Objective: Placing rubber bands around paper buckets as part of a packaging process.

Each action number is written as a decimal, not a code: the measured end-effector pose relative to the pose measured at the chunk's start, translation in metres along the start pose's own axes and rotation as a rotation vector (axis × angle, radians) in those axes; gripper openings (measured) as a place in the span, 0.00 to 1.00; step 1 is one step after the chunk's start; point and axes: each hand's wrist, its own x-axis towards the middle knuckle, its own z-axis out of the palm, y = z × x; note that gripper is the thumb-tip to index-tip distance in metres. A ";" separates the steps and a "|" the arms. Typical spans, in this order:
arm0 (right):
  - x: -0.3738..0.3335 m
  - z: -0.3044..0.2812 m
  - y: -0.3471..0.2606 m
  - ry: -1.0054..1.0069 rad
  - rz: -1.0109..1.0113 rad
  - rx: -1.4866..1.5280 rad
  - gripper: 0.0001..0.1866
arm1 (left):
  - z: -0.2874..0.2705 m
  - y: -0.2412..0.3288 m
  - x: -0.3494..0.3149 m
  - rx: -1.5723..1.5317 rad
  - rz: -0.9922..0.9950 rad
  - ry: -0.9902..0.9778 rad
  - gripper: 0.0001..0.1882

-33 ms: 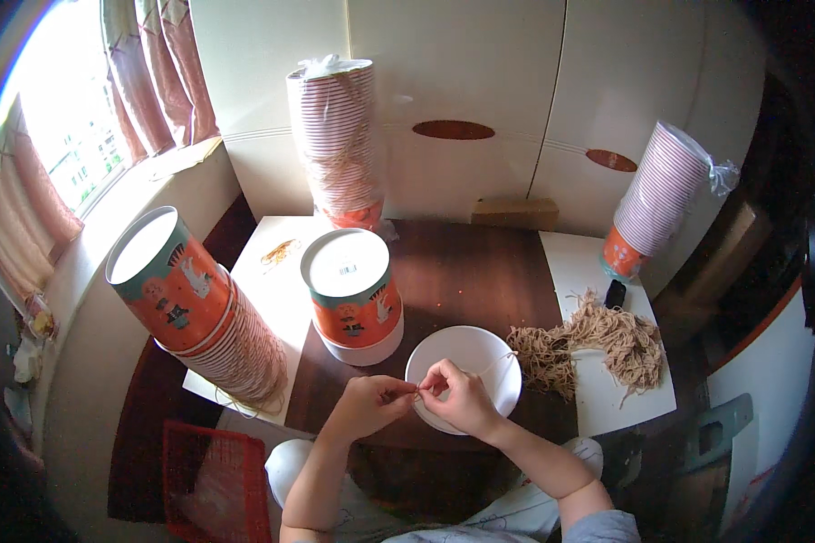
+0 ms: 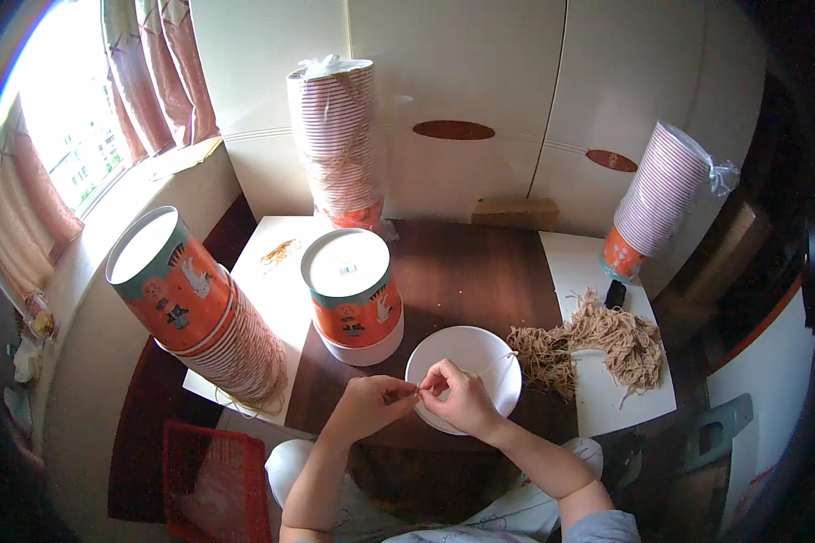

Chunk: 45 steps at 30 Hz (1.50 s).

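Over a white bowl-like round container [image 2: 455,342], my two hands meet with pinched fingertips. My left hand [image 2: 368,407] and my right hand [image 2: 462,400] close on a thin tan cord [image 2: 496,364], most of which their fingers hide. From my right hand the cord runs over the container's far right rim toward a tangled heap of cut tan cords [image 2: 629,344] at the right. Just left of the container stands an upturned orange and green paper bucket [image 2: 358,321] with a white base, set over another white one.
A tilted stack of nested buckets [image 2: 217,321] with cord loops leans at the left. Plastic-wrapped bucket stacks stand at the back [image 2: 335,136] and back right [image 2: 661,195]. A black object [image 2: 615,294] lies beside the cord heap. A red plastic crate [image 2: 215,484] sits low left.
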 end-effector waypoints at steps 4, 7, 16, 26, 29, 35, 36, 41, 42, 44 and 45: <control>0.000 0.000 0.000 -0.010 0.001 -0.002 0.09 | 0.002 -0.003 0.002 0.086 0.021 0.029 0.10; -0.001 0.000 0.001 -0.008 0.000 -0.005 0.09 | 0.003 -0.003 0.003 0.020 -0.065 0.010 0.09; 0.000 -0.003 -0.006 -0.042 -0.014 -0.009 0.09 | -0.003 -0.028 0.009 -0.414 -0.272 -0.322 0.10; 0.007 -0.014 0.001 -0.152 -0.213 -0.069 0.15 | -0.004 -0.024 0.008 -0.659 -0.371 -0.353 0.09; 0.004 -0.016 0.005 -0.270 -0.020 0.029 0.14 | -0.004 -0.017 0.009 -0.689 -0.414 -0.351 0.09; 0.004 -0.019 -0.019 -0.183 -0.081 -0.043 0.09 | 0.005 -0.029 0.009 -0.773 -0.370 -0.217 0.07; 0.003 -0.018 -0.017 -0.184 -0.079 -0.043 0.09 | 0.004 -0.028 0.009 -0.798 -0.366 -0.225 0.06; 0.002 -0.008 -0.008 -0.009 -0.275 -0.130 0.06 | 0.006 -0.030 0.008 -0.851 -0.358 -0.201 0.06; 0.002 -0.007 -0.007 -0.010 -0.276 -0.130 0.06 | 0.007 -0.030 0.008 -0.859 -0.373 -0.199 0.06; 0.001 -0.005 -0.004 0.022 -0.330 -0.159 0.05 | 0.006 -0.030 0.008 -0.868 -0.388 -0.198 0.06; 0.001 -0.005 -0.004 0.022 -0.329 -0.159 0.05 | 0.004 -0.029 0.008 -0.861 -0.414 -0.202 0.06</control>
